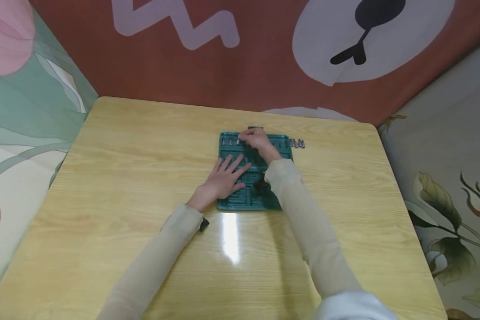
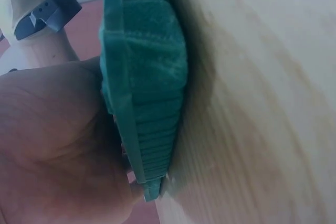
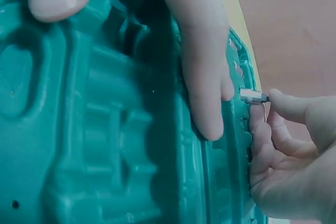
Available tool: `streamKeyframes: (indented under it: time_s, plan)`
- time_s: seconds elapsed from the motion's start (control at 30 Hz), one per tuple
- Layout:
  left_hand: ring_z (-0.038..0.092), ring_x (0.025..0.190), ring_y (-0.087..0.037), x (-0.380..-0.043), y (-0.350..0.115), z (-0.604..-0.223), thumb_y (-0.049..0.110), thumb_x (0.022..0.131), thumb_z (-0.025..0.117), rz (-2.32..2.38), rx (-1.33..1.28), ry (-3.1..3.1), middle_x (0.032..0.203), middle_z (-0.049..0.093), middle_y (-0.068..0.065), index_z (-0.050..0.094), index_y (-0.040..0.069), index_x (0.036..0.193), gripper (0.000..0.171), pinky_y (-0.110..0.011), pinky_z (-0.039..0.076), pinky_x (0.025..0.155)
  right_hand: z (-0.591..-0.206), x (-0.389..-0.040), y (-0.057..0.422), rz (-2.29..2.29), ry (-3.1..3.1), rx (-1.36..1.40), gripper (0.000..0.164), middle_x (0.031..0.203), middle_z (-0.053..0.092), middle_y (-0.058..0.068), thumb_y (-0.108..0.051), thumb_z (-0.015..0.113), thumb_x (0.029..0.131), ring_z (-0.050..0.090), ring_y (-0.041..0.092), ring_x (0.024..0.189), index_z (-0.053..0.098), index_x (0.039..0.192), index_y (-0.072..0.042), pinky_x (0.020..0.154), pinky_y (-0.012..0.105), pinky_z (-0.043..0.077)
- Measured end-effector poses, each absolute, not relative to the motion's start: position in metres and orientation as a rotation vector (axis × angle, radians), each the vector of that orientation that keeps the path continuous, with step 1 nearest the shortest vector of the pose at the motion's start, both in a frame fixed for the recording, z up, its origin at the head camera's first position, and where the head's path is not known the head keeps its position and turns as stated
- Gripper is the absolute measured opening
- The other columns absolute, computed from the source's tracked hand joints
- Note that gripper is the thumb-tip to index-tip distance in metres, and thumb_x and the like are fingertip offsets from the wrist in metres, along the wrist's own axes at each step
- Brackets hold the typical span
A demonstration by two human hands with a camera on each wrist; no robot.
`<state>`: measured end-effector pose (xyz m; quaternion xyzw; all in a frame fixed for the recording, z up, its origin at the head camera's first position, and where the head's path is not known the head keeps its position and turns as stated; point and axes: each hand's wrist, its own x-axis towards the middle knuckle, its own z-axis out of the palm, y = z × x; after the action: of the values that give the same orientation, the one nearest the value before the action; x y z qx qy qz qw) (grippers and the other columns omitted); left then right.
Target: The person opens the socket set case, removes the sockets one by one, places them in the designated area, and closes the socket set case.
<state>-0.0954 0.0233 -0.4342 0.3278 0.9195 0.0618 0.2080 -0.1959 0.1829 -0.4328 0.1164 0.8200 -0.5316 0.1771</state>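
A green moulded tool tray [image 1: 246,205] lies on the table. My left hand [image 1: 220,181] rests on its left side with fingers spread; the left wrist view shows the palm [image 2: 58,145] beside the tray's side wall [image 2: 152,77]. At the far row of slots, my right hand [image 1: 258,141] pinches a small silver bit socket [image 3: 252,96] with a dark tip. Its thumb and forefinger are on the dark end, and the silver end meets the tray. Left of it, similar bit sockets [image 1: 230,142] sit in the same row.
Several more small metal bit sockets [image 1: 298,143] lie on the wooden table [image 1: 144,146], just right of the tray's far corner. A dark tab [image 1: 256,128] shows behind the tray's far edge. A patterned red wall covering [image 1: 260,66] hangs behind the table.
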Motion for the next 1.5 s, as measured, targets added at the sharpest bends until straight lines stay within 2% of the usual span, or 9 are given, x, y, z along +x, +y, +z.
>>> streamKeyframes:
  time_s: [0.2, 0.5, 0.57, 0.77, 0.9, 1.03, 1.2, 1.4, 1.5]
  plan:
    - [-0.006, 0.146, -0.033, -0.096, 0.023, -0.434, 0.044, 0.104, 0.036, 0.182, 0.933, 2.548, 0.162, -0.005, -0.006, 0.009, 0.025, 0.157, 0.063, -0.050, -0.003, 0.114, -0.433, -0.195, 0.188, -1.620, 2.273, 0.419, 0.032, 0.115, 0.059, 0.011, -0.021, 0.052, 0.101, 0.055, 0.019, 0.092, 0.062, 0.124, -0.001, 0.075, 0.030, 0.046]
    - [-0.005, 0.146, -0.033, -0.095, 0.024, -0.432, 0.044, 0.104, 0.037, 0.195, 0.923, 2.562, 0.162, -0.004, -0.007, 0.011, 0.024, 0.157, 0.063, -0.051, -0.002, 0.114, -0.430, -0.198, 0.196, -1.645, 2.231, 0.311, 0.036, 0.124, 0.057, 0.013, -0.022, 0.059, 0.098, 0.057, 0.018, 0.089, 0.062, 0.125, 0.001, 0.077, 0.031, 0.049]
    - [-0.004, 0.146, -0.033, -0.096, 0.023, -0.432, 0.044, 0.104, 0.036, 0.197, 0.922, 2.566, 0.162, -0.004, -0.007, 0.010, 0.025, 0.157, 0.063, -0.051, -0.002, 0.114, -0.427, -0.199, 0.196, -1.633, 2.224, 0.281, 0.035, 0.121, 0.059, 0.013, -0.023, 0.059, 0.098, 0.058, 0.017, 0.086, 0.063, 0.124, 0.000, 0.075, 0.030, 0.049]
    - [-0.003, 0.146, -0.033, -0.096, 0.023, -0.431, 0.043, 0.104, 0.037, 0.203, 0.931, 2.580, 0.161, -0.003, -0.007, 0.011, 0.025, 0.157, 0.062, -0.052, 0.001, 0.114, -0.421, -0.204, 0.199, -1.698, 2.162, 0.329, 0.033, 0.098, 0.066, 0.012, -0.019, 0.060, 0.097, 0.065, 0.015, 0.074, 0.062, 0.124, 0.000, 0.073, 0.031, 0.054]
    - [-0.001, 0.146, -0.034, -0.094, 0.023, -0.431, 0.042, 0.103, 0.040, 0.227, 0.953, 2.601, 0.161, 0.001, -0.008, 0.014, 0.024, 0.157, 0.062, -0.053, 0.003, 0.114, -0.423, -0.204, 0.210, -1.779, 2.185, 0.354, 0.031, 0.097, 0.065, 0.014, -0.016, 0.059, 0.097, 0.065, 0.014, 0.069, 0.062, 0.121, 0.003, 0.074, 0.032, 0.055]
    - [0.001, 0.146, -0.035, -0.093, 0.022, -0.432, 0.043, 0.103, 0.042, 0.243, 0.969, 2.621, 0.161, 0.004, -0.009, 0.017, 0.024, 0.156, 0.062, -0.054, 0.005, 0.114, -0.420, -0.202, 0.230, -1.802, 2.249, 0.342, 0.032, 0.099, 0.063, 0.016, -0.016, 0.059, 0.097, 0.065, 0.012, 0.068, 0.062, 0.119, 0.006, 0.076, 0.034, 0.055]
    - [0.003, 0.146, -0.034, -0.093, 0.026, -0.432, 0.045, 0.102, 0.040, 0.180, 0.995, 2.650, 0.161, 0.005, -0.009, 0.015, 0.024, 0.156, 0.063, -0.054, 0.008, 0.114, -0.415, -0.197, 0.270, -1.758, 2.400, 0.353, 0.033, 0.092, 0.063, 0.010, -0.016, 0.059, 0.097, 0.064, 0.010, 0.066, 0.062, 0.119, 0.008, 0.068, 0.028, 0.055]
    - [0.008, 0.145, -0.036, -0.091, 0.025, -0.431, 0.044, 0.102, 0.042, 0.154, 1.016, 2.701, 0.160, 0.010, -0.010, 0.019, 0.022, 0.156, 0.063, -0.055, 0.012, 0.113, -0.418, -0.186, 0.320, -1.711, 2.586, 0.476, 0.027, 0.086, 0.061, 0.006, -0.014, 0.058, 0.096, 0.064, 0.014, 0.066, 0.065, 0.112, 0.007, 0.063, 0.027, 0.054]
    - [0.008, 0.145, -0.036, -0.089, 0.026, -0.431, 0.043, 0.102, 0.043, 0.167, 1.022, 2.688, 0.160, 0.010, -0.010, 0.019, 0.021, 0.156, 0.063, -0.056, 0.012, 0.113, -0.427, -0.179, 0.344, -1.685, 2.690, 0.599, 0.026, 0.082, 0.060, 0.002, -0.013, 0.059, 0.095, 0.062, 0.013, 0.066, 0.068, 0.110, 0.005, 0.061, 0.023, 0.052]
